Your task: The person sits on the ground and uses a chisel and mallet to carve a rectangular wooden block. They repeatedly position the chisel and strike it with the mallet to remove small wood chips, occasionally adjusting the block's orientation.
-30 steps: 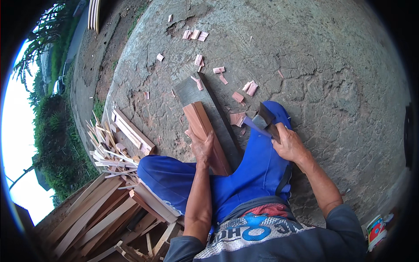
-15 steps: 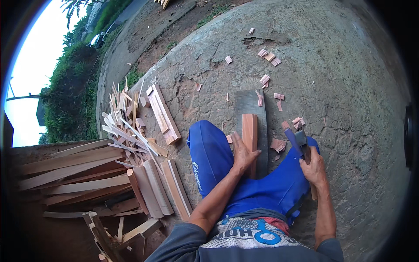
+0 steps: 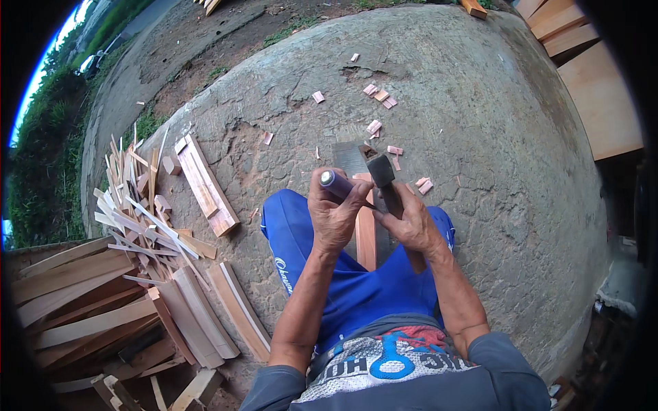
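My left hand (image 3: 331, 220) is closed around the purple handle of a chisel (image 3: 337, 183), whose blade points towards my right hand. Wrapped round the wooden handle of a hammer (image 3: 381, 169) is my right hand (image 3: 417, 225), the dark head up and away from me. The thumb of that hand is close to the chisel's blade; whether it touches I cannot tell. Below both hands, between my legs, a reddish wood block (image 3: 366, 240) lies on a dark flat board (image 3: 348, 157). My hands and the tools partly cover both.
Pink wood chips (image 3: 380, 95) are scattered over the rough concrete ground (image 3: 507, 185). To the left lie a notched wood piece (image 3: 207, 186), a heap of offcuts (image 3: 147, 212) and stacked planks (image 3: 82, 281). Large wooden boards (image 3: 603, 103) stand at the far right.
My left hand has left the wood block and taken the chisel's handle. My right hand, which held chisel and hammer together, has moved left and in with the hammer. The view has swung right.
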Available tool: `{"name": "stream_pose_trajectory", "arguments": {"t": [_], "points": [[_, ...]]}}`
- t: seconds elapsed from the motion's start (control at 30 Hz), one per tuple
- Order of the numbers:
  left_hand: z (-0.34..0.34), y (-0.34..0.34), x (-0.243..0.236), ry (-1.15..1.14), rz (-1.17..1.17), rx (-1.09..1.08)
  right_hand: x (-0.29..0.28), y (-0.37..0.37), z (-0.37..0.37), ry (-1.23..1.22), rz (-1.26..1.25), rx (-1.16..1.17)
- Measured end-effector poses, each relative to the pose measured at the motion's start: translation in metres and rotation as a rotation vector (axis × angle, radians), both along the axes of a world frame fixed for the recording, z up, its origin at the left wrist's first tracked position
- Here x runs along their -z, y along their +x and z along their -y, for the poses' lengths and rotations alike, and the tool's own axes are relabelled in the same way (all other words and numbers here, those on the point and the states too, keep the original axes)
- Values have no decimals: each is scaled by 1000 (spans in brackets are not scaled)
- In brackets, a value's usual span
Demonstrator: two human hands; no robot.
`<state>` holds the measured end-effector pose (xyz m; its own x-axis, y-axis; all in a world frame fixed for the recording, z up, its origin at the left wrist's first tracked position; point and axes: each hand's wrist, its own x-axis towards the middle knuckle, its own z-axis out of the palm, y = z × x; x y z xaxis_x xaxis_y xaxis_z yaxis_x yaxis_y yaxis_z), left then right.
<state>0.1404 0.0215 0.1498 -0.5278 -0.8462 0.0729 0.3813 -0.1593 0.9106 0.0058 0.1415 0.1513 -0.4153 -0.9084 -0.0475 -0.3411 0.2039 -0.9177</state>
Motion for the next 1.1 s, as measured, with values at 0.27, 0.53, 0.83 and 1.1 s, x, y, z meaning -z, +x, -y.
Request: {"name": "stream_pose_trajectory", "arguments": {"t": [0.27,0.53,0.83,1.1], "points": [[57,5,41,-48,249,25,22,17,-21,51,394,187],[55,-7,85,-51,215,24,37,30,-55,73,459,246],[55,-19,88,-139,304,108,38,36,-54,67,441,216],[47,-27,91,-190,309,162,34,33,-55,45,411,204]]}}
